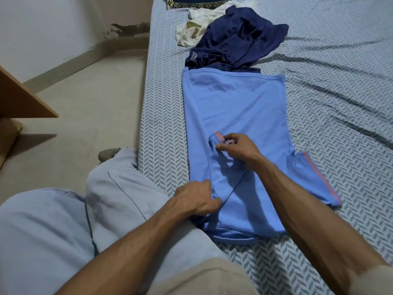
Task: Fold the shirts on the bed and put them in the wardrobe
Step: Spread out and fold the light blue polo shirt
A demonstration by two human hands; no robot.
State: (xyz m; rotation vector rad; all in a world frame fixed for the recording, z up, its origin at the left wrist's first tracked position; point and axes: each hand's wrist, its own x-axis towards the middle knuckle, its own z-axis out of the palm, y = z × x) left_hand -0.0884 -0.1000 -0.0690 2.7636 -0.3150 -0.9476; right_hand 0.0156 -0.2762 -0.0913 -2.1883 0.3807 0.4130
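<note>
A light blue shirt with orange stripes on its sleeves lies spread on the bed, hem away from me. Its left side is folded inward over the body. My right hand pinches the striped cuff of that folded-in sleeve near the shirt's middle. My left hand grips the folded edge at the shoulder, close to the bed's left side. The other sleeve lies flat out to the right. A crumpled navy shirt and a white garment lie heaped farther up the bed.
The bed has a grey-and-white chevron sheet with wrinkles at the right. My legs in pale trousers stand against its left edge. A wooden furniture corner juts in at the left over the bare floor. A patterned cushion lies at the head.
</note>
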